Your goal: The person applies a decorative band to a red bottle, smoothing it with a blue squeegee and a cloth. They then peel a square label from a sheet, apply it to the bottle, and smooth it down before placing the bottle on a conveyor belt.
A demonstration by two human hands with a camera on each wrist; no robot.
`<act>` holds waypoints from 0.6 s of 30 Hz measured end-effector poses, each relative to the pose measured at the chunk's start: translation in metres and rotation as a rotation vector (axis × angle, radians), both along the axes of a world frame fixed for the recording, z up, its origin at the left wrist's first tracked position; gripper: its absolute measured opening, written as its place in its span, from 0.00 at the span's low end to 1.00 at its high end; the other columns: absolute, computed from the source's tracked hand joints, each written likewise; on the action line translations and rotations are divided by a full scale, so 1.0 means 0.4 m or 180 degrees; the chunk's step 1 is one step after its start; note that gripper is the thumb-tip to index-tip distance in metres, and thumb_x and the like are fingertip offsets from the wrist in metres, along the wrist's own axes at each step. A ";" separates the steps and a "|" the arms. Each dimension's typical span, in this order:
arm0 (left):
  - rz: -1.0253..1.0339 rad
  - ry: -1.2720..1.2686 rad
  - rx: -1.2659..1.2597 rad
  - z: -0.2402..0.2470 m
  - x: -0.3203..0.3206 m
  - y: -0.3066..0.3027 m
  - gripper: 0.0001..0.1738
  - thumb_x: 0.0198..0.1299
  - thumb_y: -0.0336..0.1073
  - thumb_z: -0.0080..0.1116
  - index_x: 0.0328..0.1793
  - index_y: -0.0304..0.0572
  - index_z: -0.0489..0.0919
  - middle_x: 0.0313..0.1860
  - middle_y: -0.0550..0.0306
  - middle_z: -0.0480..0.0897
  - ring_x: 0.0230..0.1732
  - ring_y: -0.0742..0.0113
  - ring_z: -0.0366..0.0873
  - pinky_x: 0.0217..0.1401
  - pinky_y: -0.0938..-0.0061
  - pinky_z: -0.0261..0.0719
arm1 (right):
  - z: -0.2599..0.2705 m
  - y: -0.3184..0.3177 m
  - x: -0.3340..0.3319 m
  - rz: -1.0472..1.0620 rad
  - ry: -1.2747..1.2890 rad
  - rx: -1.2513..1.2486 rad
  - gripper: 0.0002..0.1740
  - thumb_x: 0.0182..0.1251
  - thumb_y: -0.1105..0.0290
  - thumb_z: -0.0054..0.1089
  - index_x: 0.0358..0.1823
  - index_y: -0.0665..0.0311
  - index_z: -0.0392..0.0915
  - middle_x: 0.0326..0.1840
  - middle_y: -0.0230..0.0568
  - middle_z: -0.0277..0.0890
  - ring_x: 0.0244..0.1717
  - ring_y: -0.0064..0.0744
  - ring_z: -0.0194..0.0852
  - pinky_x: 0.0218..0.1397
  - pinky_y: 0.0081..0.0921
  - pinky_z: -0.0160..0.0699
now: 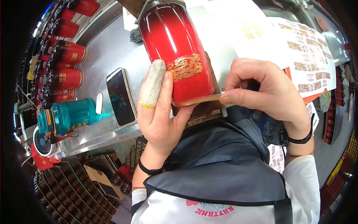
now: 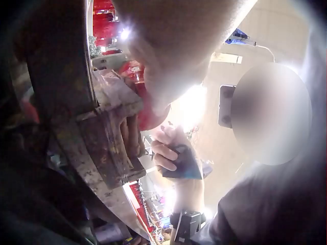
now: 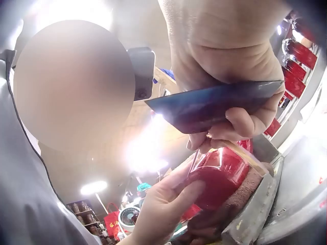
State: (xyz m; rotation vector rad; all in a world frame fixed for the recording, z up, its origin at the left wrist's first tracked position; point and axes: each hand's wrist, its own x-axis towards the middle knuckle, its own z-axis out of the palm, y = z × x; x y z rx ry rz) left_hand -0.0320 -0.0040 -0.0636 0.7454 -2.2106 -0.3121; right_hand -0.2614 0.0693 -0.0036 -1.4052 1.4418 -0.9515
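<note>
A glossy red bottle [image 1: 175, 41], dark toward its neck and marked with a gold pattern, lies on its side over a worn brown support [image 2: 110, 132]. My left hand [image 1: 160, 119] holds it near the base, fingers along its side and thumb at the bottom edge; one finger wears a cloth finger cot [image 1: 153, 86]. A narrow gold strip [image 1: 201, 100] runs along the base edge, and its free end is pinched by my right hand [image 1: 264, 87]. Tucked in that same hand is a dark blue, flat trapezoid piece [image 3: 214, 104], seen in the right wrist view.
Left of the bottle, a phone [image 1: 121, 97] and a teal drinking bottle [image 1: 74, 115] rest on the metal table. Several more red bottles [image 1: 69, 52] line the far left. Sheets of printed gold labels [image 1: 305, 56] spread out at right. Steel wool [image 1: 135, 36] sits beside the bottle.
</note>
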 end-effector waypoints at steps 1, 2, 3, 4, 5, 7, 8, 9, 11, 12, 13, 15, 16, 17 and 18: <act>0.0004 -0.0002 -0.0002 0.001 -0.001 0.000 0.41 0.50 0.34 0.80 0.71 0.30 0.75 0.69 0.39 0.77 0.69 0.46 0.76 0.71 0.61 0.74 | 0.000 0.000 0.000 -0.0026 -0.0092 0.0121 0.09 0.63 0.68 0.72 0.33 0.66 0.84 0.27 0.32 0.77 0.28 0.19 0.69 0.32 0.21 0.69; 0.0022 -0.0023 -0.0014 0.002 -0.001 0.001 0.42 0.49 0.34 0.81 0.71 0.30 0.75 0.69 0.40 0.78 0.69 0.46 0.77 0.71 0.61 0.74 | -0.001 -0.001 0.000 -0.0053 -0.0182 0.0241 0.09 0.63 0.68 0.72 0.33 0.67 0.84 0.27 0.31 0.77 0.28 0.19 0.69 0.32 0.21 0.69; 0.0039 -0.0045 -0.0024 0.003 -0.002 0.001 0.42 0.49 0.34 0.81 0.71 0.30 0.75 0.68 0.40 0.78 0.68 0.46 0.77 0.70 0.61 0.75 | -0.001 -0.002 -0.001 -0.0050 -0.0183 0.0238 0.09 0.63 0.68 0.72 0.33 0.67 0.84 0.27 0.31 0.77 0.28 0.19 0.69 0.32 0.21 0.69; 0.0039 -0.0044 -0.0026 0.003 -0.001 0.001 0.42 0.49 0.34 0.81 0.71 0.30 0.75 0.68 0.40 0.78 0.68 0.46 0.77 0.70 0.61 0.75 | -0.002 -0.004 -0.001 -0.0065 -0.0141 0.0270 0.09 0.63 0.67 0.72 0.33 0.67 0.83 0.26 0.31 0.77 0.28 0.18 0.68 0.32 0.20 0.69; 0.0031 -0.0027 -0.0028 0.001 0.000 0.000 0.42 0.49 0.34 0.81 0.71 0.30 0.75 0.68 0.40 0.78 0.68 0.46 0.77 0.70 0.61 0.75 | -0.003 -0.006 -0.002 -0.0082 -0.0099 0.0301 0.10 0.64 0.67 0.72 0.33 0.67 0.83 0.26 0.30 0.76 0.28 0.18 0.68 0.32 0.20 0.69; 0.0021 -0.0005 -0.0030 -0.001 0.001 0.000 0.42 0.49 0.34 0.81 0.71 0.29 0.75 0.68 0.40 0.78 0.68 0.46 0.77 0.70 0.61 0.75 | -0.020 -0.008 -0.001 -0.0093 -0.0095 0.0294 0.10 0.64 0.67 0.72 0.33 0.67 0.83 0.25 0.30 0.75 0.28 0.17 0.68 0.32 0.20 0.69; 0.0032 -0.0003 -0.0011 -0.002 0.001 0.001 0.42 0.49 0.35 0.81 0.71 0.29 0.75 0.68 0.40 0.78 0.68 0.46 0.78 0.70 0.61 0.75 | -0.030 -0.009 -0.001 -0.0103 -0.0093 0.0288 0.10 0.64 0.66 0.72 0.32 0.66 0.83 0.25 0.30 0.75 0.27 0.17 0.67 0.32 0.20 0.69; 0.0043 -0.0002 0.0008 -0.003 0.002 0.001 0.43 0.49 0.35 0.81 0.71 0.29 0.75 0.68 0.40 0.78 0.68 0.46 0.78 0.70 0.61 0.76 | -0.036 -0.011 0.000 -0.0102 -0.0090 0.0288 0.10 0.64 0.66 0.72 0.32 0.66 0.83 0.25 0.30 0.75 0.27 0.17 0.67 0.32 0.20 0.69; 0.0051 0.0018 0.0013 -0.006 0.003 0.001 0.43 0.49 0.35 0.81 0.71 0.29 0.75 0.68 0.40 0.78 0.68 0.46 0.78 0.70 0.61 0.75 | -0.047 -0.016 0.004 -0.0095 0.0073 0.0235 0.12 0.64 0.65 0.72 0.32 0.67 0.83 0.24 0.30 0.74 0.27 0.17 0.66 0.31 0.20 0.68; 0.0059 0.0035 0.0017 -0.007 0.004 0.001 0.43 0.49 0.35 0.81 0.71 0.29 0.74 0.69 0.40 0.78 0.68 0.46 0.77 0.70 0.61 0.75 | -0.052 -0.018 0.006 -0.0095 0.0074 0.0236 0.12 0.64 0.65 0.72 0.32 0.67 0.83 0.24 0.30 0.74 0.27 0.17 0.66 0.31 0.20 0.68; 0.0060 0.0035 0.0020 -0.007 0.005 0.001 0.43 0.49 0.35 0.81 0.71 0.29 0.74 0.69 0.40 0.78 0.68 0.46 0.77 0.70 0.61 0.75 | -0.056 -0.020 0.010 -0.0130 0.0015 0.0287 0.12 0.64 0.65 0.72 0.32 0.67 0.83 0.23 0.29 0.74 0.26 0.17 0.66 0.31 0.20 0.67; 0.0086 0.0033 0.0066 -0.007 0.008 0.002 0.42 0.51 0.35 0.80 0.72 0.29 0.74 0.69 0.40 0.78 0.69 0.46 0.76 0.70 0.61 0.74 | -0.063 -0.023 0.019 -0.0159 -0.0051 0.0345 0.13 0.64 0.64 0.72 0.32 0.67 0.83 0.22 0.29 0.73 0.26 0.17 0.66 0.31 0.21 0.67; 0.0092 0.0029 0.0069 -0.008 0.010 0.002 0.42 0.51 0.35 0.80 0.72 0.29 0.74 0.69 0.40 0.78 0.69 0.46 0.76 0.70 0.61 0.74 | -0.066 -0.025 0.023 -0.0161 -0.0101 0.0311 0.13 0.65 0.64 0.72 0.32 0.67 0.83 0.22 0.29 0.73 0.25 0.17 0.65 0.30 0.21 0.67; 0.0070 0.0088 0.0115 -0.011 0.011 0.001 0.42 0.51 0.35 0.80 0.72 0.29 0.74 0.69 0.40 0.78 0.69 0.46 0.76 0.71 0.61 0.74 | -0.068 -0.027 0.025 -0.0164 -0.0147 0.0274 0.13 0.65 0.63 0.72 0.32 0.67 0.83 0.21 0.29 0.72 0.25 0.17 0.65 0.30 0.22 0.66; 0.0047 0.0149 0.0160 -0.013 0.012 0.000 0.43 0.51 0.36 0.80 0.72 0.29 0.74 0.69 0.40 0.78 0.69 0.47 0.76 0.71 0.61 0.73 | -0.071 -0.028 0.026 -0.0160 -0.0145 0.0273 0.13 0.65 0.63 0.72 0.32 0.67 0.83 0.21 0.29 0.72 0.25 0.17 0.65 0.30 0.22 0.66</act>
